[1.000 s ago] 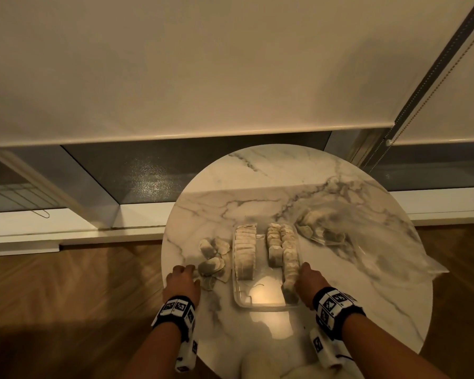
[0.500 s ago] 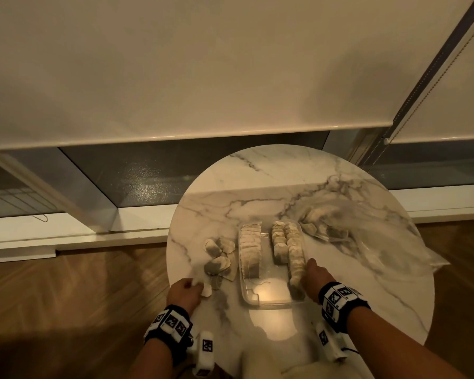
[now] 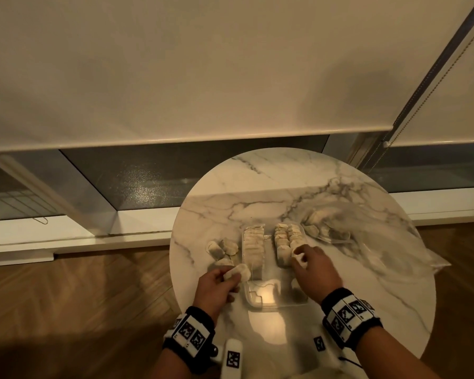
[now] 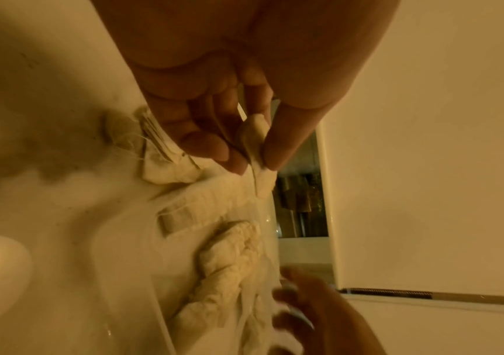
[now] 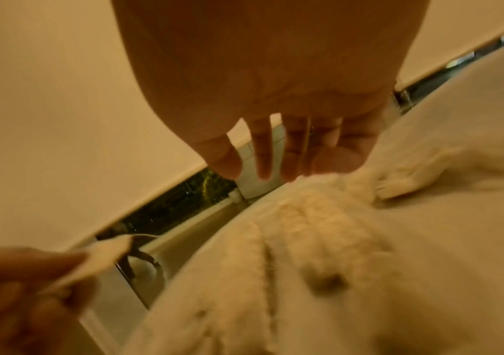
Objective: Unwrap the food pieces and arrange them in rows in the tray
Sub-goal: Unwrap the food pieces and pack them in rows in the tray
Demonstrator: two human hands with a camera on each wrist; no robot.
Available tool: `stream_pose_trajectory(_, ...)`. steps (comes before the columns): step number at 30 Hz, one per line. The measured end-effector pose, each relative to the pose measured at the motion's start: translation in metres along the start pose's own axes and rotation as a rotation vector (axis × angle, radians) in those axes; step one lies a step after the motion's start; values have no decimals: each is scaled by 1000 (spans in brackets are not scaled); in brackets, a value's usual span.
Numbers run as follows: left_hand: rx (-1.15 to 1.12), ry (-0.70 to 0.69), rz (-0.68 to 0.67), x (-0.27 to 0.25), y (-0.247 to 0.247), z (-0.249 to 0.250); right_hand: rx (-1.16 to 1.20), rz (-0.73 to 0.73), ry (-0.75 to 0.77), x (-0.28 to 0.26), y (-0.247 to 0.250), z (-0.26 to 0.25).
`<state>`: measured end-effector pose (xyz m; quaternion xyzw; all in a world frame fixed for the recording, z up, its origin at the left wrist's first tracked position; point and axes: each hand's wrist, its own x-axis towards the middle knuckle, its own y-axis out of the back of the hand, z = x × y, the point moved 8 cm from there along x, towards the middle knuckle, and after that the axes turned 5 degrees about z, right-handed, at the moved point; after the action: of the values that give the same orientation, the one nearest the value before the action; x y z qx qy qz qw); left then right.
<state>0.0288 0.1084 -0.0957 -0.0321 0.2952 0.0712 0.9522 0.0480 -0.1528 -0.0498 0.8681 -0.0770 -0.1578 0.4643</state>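
1. On a round marble table (image 3: 257, 187), beside a window with a lowered blind (image 3: 175, 64), a clear plastic tray (image 3: 271, 303) is sitting with pale food pieces standing in rows (image 3: 285, 239) across its far half.
2. Left of the tray, a few loose pieces (image 3: 222, 248) are lying on the table.
3. The right hand (image 3: 311, 265) is hovering over the near end of the right rows, fingers loosely spread and straight, gripping nothing.
4. The left hand (image 3: 216, 285) is pinching one piece (image 3: 237, 272) between thumb and fingertips at the tray's left edge.
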Motion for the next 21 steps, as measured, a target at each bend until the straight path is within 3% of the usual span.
stream_pose_trajectory(3,22,-33,-54,-7,-17,10,361,-259,28,-15,-23,-38)
stream_pose_trajectory(5,47,-58,-98,-11,-27,16,509,-355,-2,-24,-36,-50)
stream_pose_trajectory(9,73,-65,-144,-13,-35,17,547,-349,9,-29,-44,-50)
stream_pose_trajectory(13,56,-29,-97,-12,-29,14,577,-310,-37,-25,-40,-39)
stream_pose_trajectory(17,111,-14,24,-5,-12,5,315,-127,-34,-14,-21,-25)
stream_pose_trajectory(21,158,-53,13,-2,-11,10,418,-327,-21,-17,-27,-34)
